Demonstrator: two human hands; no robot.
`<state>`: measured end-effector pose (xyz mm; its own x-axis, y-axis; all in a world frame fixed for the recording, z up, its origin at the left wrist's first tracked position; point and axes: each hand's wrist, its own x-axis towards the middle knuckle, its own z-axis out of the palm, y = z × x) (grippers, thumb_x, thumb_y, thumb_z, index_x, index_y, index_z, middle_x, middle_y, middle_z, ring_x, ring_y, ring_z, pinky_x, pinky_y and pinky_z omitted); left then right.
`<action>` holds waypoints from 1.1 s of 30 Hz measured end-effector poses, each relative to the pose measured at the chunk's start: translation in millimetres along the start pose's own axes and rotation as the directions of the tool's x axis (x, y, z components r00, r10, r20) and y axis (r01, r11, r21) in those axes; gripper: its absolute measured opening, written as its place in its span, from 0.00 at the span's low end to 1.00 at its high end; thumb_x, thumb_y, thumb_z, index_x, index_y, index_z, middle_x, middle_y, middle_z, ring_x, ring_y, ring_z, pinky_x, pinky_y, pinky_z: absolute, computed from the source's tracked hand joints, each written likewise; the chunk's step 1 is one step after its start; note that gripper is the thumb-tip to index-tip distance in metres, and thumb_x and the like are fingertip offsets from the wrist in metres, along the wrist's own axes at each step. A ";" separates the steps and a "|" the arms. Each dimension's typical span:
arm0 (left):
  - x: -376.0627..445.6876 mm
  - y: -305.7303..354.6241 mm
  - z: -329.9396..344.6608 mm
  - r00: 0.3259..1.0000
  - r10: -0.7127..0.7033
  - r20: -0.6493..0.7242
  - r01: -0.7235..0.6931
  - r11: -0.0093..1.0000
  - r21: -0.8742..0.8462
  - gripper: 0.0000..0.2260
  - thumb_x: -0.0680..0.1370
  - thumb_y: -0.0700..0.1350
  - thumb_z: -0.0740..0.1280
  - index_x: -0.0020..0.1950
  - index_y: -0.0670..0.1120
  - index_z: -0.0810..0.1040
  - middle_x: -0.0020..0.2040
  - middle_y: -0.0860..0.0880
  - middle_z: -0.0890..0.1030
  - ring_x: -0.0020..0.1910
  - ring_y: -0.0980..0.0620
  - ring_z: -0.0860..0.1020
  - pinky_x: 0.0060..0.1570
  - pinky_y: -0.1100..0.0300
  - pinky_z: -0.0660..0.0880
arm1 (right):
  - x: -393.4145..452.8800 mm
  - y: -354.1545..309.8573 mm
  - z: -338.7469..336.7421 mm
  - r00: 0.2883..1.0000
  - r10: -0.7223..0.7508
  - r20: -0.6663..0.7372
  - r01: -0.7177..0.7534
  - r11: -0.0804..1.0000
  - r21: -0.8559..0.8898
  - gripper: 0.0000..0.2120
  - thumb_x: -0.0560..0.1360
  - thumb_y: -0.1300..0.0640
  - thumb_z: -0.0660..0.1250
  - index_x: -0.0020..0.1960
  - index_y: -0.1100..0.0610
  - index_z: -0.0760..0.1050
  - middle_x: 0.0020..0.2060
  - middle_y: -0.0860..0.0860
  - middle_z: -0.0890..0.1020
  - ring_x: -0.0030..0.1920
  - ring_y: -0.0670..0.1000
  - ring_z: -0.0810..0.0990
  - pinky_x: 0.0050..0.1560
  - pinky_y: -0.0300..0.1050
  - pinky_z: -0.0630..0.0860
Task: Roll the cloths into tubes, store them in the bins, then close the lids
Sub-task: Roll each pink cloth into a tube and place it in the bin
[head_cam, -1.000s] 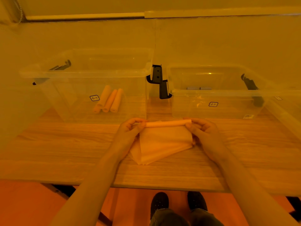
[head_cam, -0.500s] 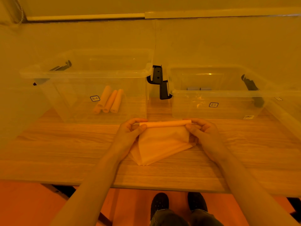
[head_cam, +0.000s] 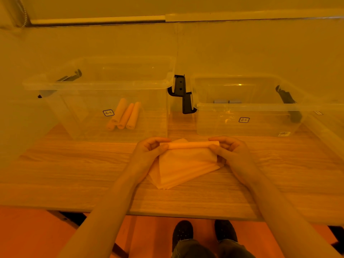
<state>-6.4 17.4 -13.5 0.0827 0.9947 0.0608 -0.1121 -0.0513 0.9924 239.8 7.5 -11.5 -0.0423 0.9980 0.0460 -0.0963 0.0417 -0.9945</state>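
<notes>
Near the table (head_cam: pixel 74 174) front edge, both hands pinch the cloth (head_cam: pixel 186 162).

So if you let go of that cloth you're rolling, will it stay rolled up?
Probably not fully. The cloth looks thin and floppy, so the rolled edge held by the left hand and right hand may loosen. The finished rolls in the bin do hold their shape, though they could roll if nudged.

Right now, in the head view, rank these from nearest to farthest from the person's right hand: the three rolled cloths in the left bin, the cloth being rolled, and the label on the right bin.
1. The cloth being rolled, gripped by the right hand itself.
2. The label on the right bin's front wall, just beyond the hand.
3. The three rolled cloths, across in the left bin.
</notes>
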 end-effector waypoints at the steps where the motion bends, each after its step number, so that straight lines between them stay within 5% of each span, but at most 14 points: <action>1: 0.7 -0.3 -1.2 1.000 -0.020 0.008 0.020 1.000 -0.018 0.10 0.72 0.40 0.70 0.52 0.47 0.81 0.45 0.48 0.85 0.43 0.53 0.83 0.38 0.65 0.76 | 0.1 0.2 -0.2 1.000 0.001 -0.002 -0.001 1.000 -0.006 0.12 0.69 0.58 0.71 0.52 0.51 0.81 0.48 0.53 0.85 0.44 0.52 0.84 0.37 0.42 0.79; 12: 1.1 -1.6 -1.7 0.999 -0.026 -0.025 0.026 1.000 -0.010 0.08 0.73 0.35 0.69 0.49 0.45 0.82 0.45 0.44 0.85 0.43 0.51 0.83 0.38 0.62 0.77 | 0.9 1.1 -2.8 1.000 -0.013 -0.005 0.013 0.999 -0.030 0.10 0.74 0.61 0.68 0.54 0.52 0.80 0.45 0.53 0.86 0.43 0.52 0.84 0.36 0.45 0.80; 17: 0.7 -0.4 0.8 1.000 0.005 -0.029 -0.004 1.000 0.030 0.05 0.75 0.36 0.68 0.49 0.43 0.81 0.39 0.49 0.85 0.39 0.56 0.82 0.36 0.65 0.76 | 0.3 2.1 -0.8 1.000 -0.010 -0.012 0.009 0.998 -0.058 0.12 0.75 0.59 0.67 0.58 0.55 0.78 0.46 0.54 0.85 0.43 0.54 0.84 0.39 0.52 0.80; 20: -0.4 4.8 4.5 1.000 0.028 -0.009 -0.026 0.991 0.128 0.04 0.77 0.38 0.67 0.46 0.47 0.80 0.35 0.54 0.83 0.36 0.61 0.79 0.36 0.66 0.73 | -2.2 -2.3 2.3 0.999 -0.017 -0.033 0.015 0.998 -0.058 0.09 0.76 0.57 0.66 0.56 0.52 0.77 0.43 0.50 0.85 0.39 0.50 0.83 0.33 0.47 0.80; 24: -0.3 17.7 11.8 0.998 0.042 0.039 -0.054 0.923 0.382 0.04 0.78 0.43 0.66 0.47 0.53 0.77 0.44 0.53 0.79 0.44 0.55 0.78 0.42 0.62 0.73 | -5.7 -6.6 6.0 0.998 -0.013 -0.069 0.007 0.996 -0.086 0.06 0.79 0.52 0.63 0.55 0.46 0.74 0.50 0.50 0.81 0.46 0.50 0.82 0.34 0.45 0.80; 27: -3.4 30.3 13.1 0.998 0.005 0.070 -0.031 0.926 0.377 0.07 0.78 0.43 0.66 0.54 0.52 0.78 0.49 0.52 0.80 0.49 0.55 0.79 0.45 0.63 0.77 | -9.2 -12.4 10.2 0.995 -0.028 -0.093 0.021 0.997 -0.080 0.06 0.79 0.51 0.62 0.54 0.45 0.74 0.53 0.51 0.80 0.51 0.52 0.80 0.44 0.51 0.81; 33: -23.5 54.8 12.3 0.995 -0.005 0.098 -0.027 0.946 0.324 0.04 0.79 0.44 0.64 0.52 0.53 0.77 0.49 0.51 0.80 0.45 0.54 0.80 0.39 0.63 0.76 | -27.1 -34.4 19.2 0.992 0.113 -0.052 -0.107 0.989 0.102 0.06 0.79 0.56 0.63 0.55 0.50 0.73 0.53 0.55 0.79 0.49 0.54 0.80 0.34 0.47 0.80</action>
<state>-2.3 -9.9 40.7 0.1798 0.9815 0.0662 0.2125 -0.1044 0.9716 225.1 -21.9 23.3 -0.0007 0.9974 -0.0717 -0.1920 -0.0705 -0.9789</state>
